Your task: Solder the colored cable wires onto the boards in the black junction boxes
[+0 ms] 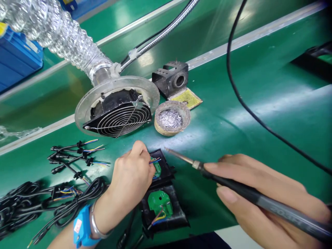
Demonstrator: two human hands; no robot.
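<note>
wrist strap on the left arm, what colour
Bright blue wrist strap, seen clearly in the head view.

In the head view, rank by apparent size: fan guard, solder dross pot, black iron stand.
1. Fan guard, clearly largest.
2. Dross pot and iron stand look alike; the stand sits farther back, so I won't rank them.
</note>
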